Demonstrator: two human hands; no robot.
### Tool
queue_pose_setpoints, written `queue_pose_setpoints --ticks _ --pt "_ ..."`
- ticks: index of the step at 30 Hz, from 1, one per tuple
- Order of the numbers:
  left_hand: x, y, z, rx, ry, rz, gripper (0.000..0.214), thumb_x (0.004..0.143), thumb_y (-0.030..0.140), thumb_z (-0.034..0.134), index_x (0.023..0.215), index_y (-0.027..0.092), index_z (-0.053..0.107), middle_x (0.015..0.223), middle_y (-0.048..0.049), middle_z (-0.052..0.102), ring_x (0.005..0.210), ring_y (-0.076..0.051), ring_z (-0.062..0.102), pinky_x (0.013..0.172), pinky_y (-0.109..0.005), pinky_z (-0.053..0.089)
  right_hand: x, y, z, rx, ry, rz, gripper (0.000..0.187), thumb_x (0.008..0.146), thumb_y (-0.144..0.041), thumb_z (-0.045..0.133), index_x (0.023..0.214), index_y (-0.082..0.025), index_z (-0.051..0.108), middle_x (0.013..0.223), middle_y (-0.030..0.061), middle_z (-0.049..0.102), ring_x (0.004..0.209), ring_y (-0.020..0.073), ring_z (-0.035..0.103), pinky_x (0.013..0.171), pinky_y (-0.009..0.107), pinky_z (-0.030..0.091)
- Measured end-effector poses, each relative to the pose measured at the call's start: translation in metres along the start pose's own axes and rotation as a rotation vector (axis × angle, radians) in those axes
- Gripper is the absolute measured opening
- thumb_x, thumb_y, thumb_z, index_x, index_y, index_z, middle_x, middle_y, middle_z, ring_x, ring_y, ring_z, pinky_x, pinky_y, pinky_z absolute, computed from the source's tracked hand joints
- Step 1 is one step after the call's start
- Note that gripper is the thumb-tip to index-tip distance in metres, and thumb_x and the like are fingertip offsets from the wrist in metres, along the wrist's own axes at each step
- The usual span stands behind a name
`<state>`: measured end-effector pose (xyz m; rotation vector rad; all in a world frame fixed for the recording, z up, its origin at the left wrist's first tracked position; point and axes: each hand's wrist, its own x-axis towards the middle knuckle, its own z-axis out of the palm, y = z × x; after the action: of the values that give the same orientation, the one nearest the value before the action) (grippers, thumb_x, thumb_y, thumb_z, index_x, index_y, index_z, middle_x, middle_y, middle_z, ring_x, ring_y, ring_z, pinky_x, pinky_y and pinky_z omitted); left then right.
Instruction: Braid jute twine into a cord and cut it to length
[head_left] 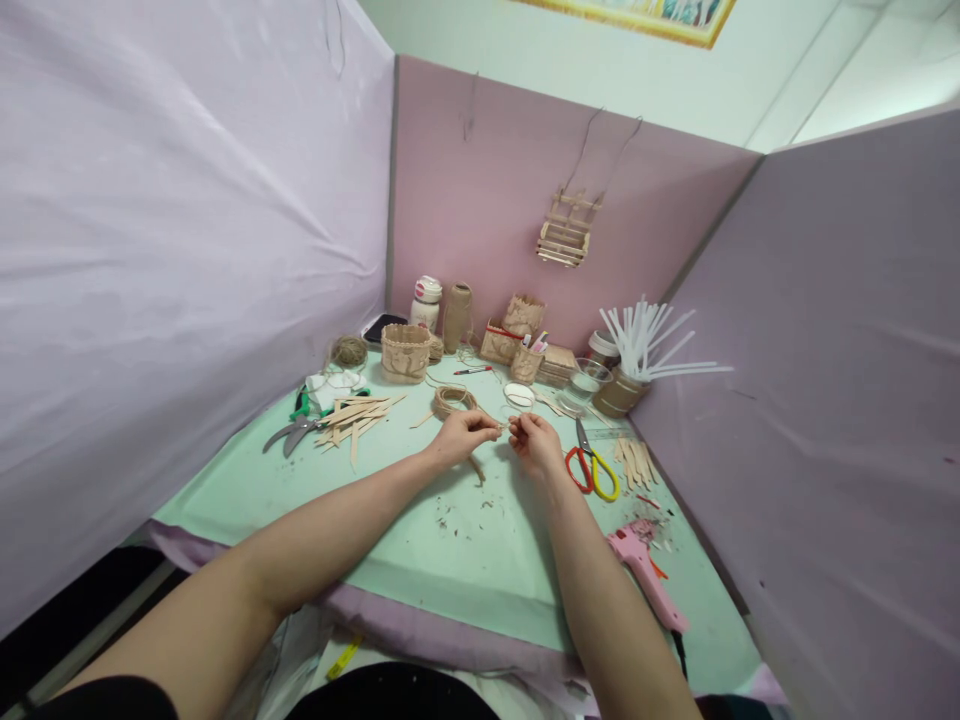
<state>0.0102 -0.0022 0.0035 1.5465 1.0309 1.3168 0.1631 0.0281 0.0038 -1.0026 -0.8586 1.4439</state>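
My left hand (469,438) is closed in a pinch over the middle of the table, its fingertips on a thin pale strand of twine (505,427). Just to its right, my right hand (534,442) pinches the same strand, and the fingertips nearly meet. Finger detail is small here. Behind my left hand lies a coil of brown cord (453,402); a short cord end (477,470) shows below the hand. Scissors (592,470) with red and yellow handles lie right of my right hand.
Pink glue gun (646,575) at right front. Wooden sticks (356,420) and pruning shears (294,432) at left. Along the back stand a woven-look basket (405,355), a twine spool (458,318) and a holder of white glue sticks (621,393). Cloth-covered partitions (570,180) enclose the table.
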Motion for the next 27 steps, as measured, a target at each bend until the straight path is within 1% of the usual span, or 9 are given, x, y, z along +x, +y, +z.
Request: queue_pose_setpoints --ticks 4,6,7,9,11,14,16,20,27 --pt "0.000 0.002 -0.001 0.023 0.008 0.011 0.022 0.066 0.033 0.068 0.074 0.012 0.068 0.071 -0.0043 0.067 0.066 -0.013 0.057 0.066 -0.025 0.044 0.000 0.001 0.001 -0.084 0.022 0.058 0.016 0.071 -0.032 0.063 0.072 -0.020 0.053 0.073 0.0045 0.065 0.056 0.0123 0.055 0.046 0.023 0.042" --pt "-0.001 0.003 -0.001 0.050 0.027 0.020 0.022 0.067 0.033 0.067 0.074 0.012 0.068 0.070 -0.0040 0.066 0.066 -0.013 0.056 0.064 -0.025 0.043 -0.001 0.003 0.002 -0.242 0.047 0.041 0.017 0.074 -0.035 0.058 0.075 -0.020 0.052 0.074 0.0053 0.065 0.057 0.0139 0.056 0.046 0.025 0.042" --pt "-0.001 0.003 -0.001 0.069 0.043 0.023 0.022 0.067 0.033 0.066 0.074 0.013 0.068 0.070 -0.0037 0.066 0.065 -0.013 0.055 0.062 -0.024 0.042 -0.002 0.003 0.002 -0.339 0.070 -0.007 0.017 0.075 -0.036 0.056 0.078 -0.020 0.051 0.075 0.0054 0.065 0.058 0.0146 0.056 0.047 0.026 0.042" --pt "-0.001 0.004 -0.002 0.115 0.092 0.027 0.022 0.068 0.033 0.065 0.075 0.013 0.068 0.068 -0.0030 0.065 0.063 -0.012 0.054 0.060 -0.024 0.041 -0.005 0.002 0.004 -0.529 0.107 -0.198 0.016 0.075 -0.033 0.054 0.082 -0.020 0.051 0.077 0.0049 0.063 0.061 0.0155 0.056 0.052 0.028 0.044" --pt "-0.001 0.005 -0.003 0.163 0.149 0.032 0.021 0.069 0.033 0.064 0.075 0.014 0.068 0.066 -0.0024 0.064 0.061 -0.012 0.053 0.058 -0.024 0.041 -0.010 0.001 0.007 -0.676 0.088 -0.455 0.014 0.074 -0.028 0.053 0.086 -0.020 0.051 0.082 0.0046 0.060 0.068 0.0159 0.056 0.059 0.029 0.045" --pt "-0.002 0.006 -0.004 0.209 0.207 0.041 0.019 0.070 0.031 0.062 0.075 0.014 0.068 0.068 -0.0023 0.065 0.062 -0.012 0.053 0.059 -0.024 0.041 -0.019 -0.002 0.013 -0.785 -0.060 -0.763 0.015 0.075 -0.023 0.050 0.089 -0.020 0.054 0.089 0.0052 0.055 0.077 0.0158 0.054 0.063 0.028 0.045" --pt "-0.001 0.006 -0.005 0.221 0.213 0.047 0.018 0.070 0.030 0.061 0.076 0.014 0.068 0.069 -0.0027 0.065 0.064 -0.013 0.054 0.061 -0.024 0.042 -0.024 -0.003 0.016 -0.820 -0.154 -0.854 0.015 0.077 -0.022 0.049 0.090 -0.020 0.056 0.092 0.0057 0.053 0.077 0.0152 0.053 0.061 0.027 0.044" --pt "-0.001 0.006 -0.006 0.237 0.207 0.064 0.019 0.072 0.030 0.059 0.077 0.014 0.068 0.071 -0.0031 0.066 0.066 -0.013 0.055 0.063 -0.025 0.042 -0.031 -0.004 0.020 -0.857 -0.215 -0.846 0.012 0.080 -0.028 0.050 0.084 -0.021 0.060 0.090 0.0057 0.052 0.076 0.0160 0.051 0.063 0.028 0.043" --pt "-0.002 0.007 -0.005 0.222 0.188 0.052 0.021 0.071 0.031 0.061 0.079 0.014 0.070 0.075 -0.0046 0.068 0.070 -0.015 0.056 0.065 -0.025 0.043 -0.027 -0.005 0.019 -0.667 -0.126 -0.602 0.016 0.075 -0.037 0.057 0.074 -0.021 0.060 0.079 0.0040 0.059 0.079 0.0188 0.051 0.071 0.030 0.041"
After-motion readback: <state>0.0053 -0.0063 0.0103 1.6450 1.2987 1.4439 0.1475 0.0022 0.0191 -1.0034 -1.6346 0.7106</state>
